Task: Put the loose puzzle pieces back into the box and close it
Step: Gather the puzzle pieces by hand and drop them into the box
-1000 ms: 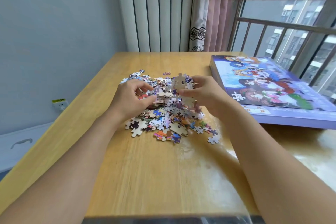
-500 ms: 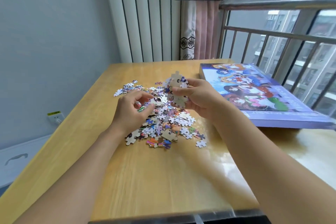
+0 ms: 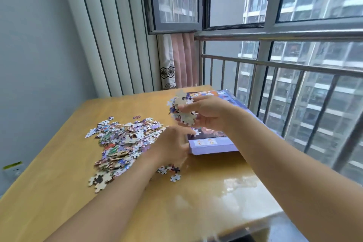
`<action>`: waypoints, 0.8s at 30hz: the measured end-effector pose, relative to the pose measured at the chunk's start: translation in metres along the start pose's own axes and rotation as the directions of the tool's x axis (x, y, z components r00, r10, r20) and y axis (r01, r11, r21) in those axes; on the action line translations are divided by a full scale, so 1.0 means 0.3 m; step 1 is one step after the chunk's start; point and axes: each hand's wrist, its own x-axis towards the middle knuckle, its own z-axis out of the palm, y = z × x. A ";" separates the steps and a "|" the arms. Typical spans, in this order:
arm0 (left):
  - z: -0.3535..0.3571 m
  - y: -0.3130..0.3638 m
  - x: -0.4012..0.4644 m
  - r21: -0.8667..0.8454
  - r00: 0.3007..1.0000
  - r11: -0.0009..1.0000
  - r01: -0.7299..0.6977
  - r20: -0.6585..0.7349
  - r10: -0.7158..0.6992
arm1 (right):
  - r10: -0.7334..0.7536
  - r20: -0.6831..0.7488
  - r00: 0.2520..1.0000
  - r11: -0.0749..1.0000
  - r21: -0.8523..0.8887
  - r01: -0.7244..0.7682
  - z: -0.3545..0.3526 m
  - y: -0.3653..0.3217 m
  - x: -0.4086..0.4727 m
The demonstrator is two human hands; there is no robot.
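Note:
A pile of loose puzzle pieces (image 3: 125, 143) lies spread on the wooden table (image 3: 176, 212), left of centre. The purple puzzle box (image 3: 212, 146), with a cartoon picture on its lid, lies shut at the right, by the window. My right hand (image 3: 212, 116) holds a handful of puzzle pieces (image 3: 182, 112) in the air over the box's near-left part. My left hand (image 3: 172, 147) is blurred, with its fingertips at the box's near-left corner. I cannot tell whether it grips the box. A few stray pieces (image 3: 170, 171) lie just below that hand.
A metal window railing (image 3: 294, 65) runs close behind the box on the right. A pink curtain (image 3: 180, 61) hangs at the table's far edge. The grey wall on the left carries a socket (image 3: 12, 169). The table's near part reflects the light.
My right hand has lifted its handful of pieces from over the pile and carried it right, over the box. My left hand has left the pile and moved right to the box's corner.

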 end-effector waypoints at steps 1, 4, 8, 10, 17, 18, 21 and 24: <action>0.001 0.001 0.011 -0.014 0.999 1.000 0.005 -0.037 -0.005 | -0.005 0.006 1.000 1.000 -0.002 0.005 -0.005 -0.003 -0.011; -0.004 -0.016 0.033 -0.053 0.996 0.999 0.014 -0.090 -0.019 | -0.016 0.018 1.000 1.000 0.019 0.016 -0.013 -0.006 -0.034; -0.014 -0.005 0.058 -0.252 0.969 0.967 0.042 -0.226 -0.101 | -0.025 0.090 0.996 0.998 0.055 0.021 -0.007 0.009 -0.061; -0.030 0.003 0.059 -0.352 0.954 0.922 0.158 -0.187 -0.235 | -0.025 0.119 0.993 0.998 0.054 0.019 -0.013 0.039 -0.073; -0.078 0.006 0.147 -0.338 0.930 0.919 0.204 -0.228 -0.290 | 0.096 -0.004 0.995 0.993 0.064 -0.096 -0.148 0.191 -0.097; -0.087 0.009 0.159 -0.361 0.924 0.912 0.196 -0.244 -0.295 | 0.115 -0.026 0.993 0.989 0.097 -0.112 -0.170 0.207 -0.093; -0.114 0.007 0.174 -0.363 0.920 0.912 0.191 -0.257 -0.295 | 0.195 -0.070 0.978 0.971 0.157 -0.182 -0.215 0.228 -0.086; -0.120 0.006 0.182 -0.385 0.917 0.903 0.192 -0.257 -0.305 | 0.263 -0.099 0.960 0.943 0.236 -0.234 -0.243 0.226 -0.072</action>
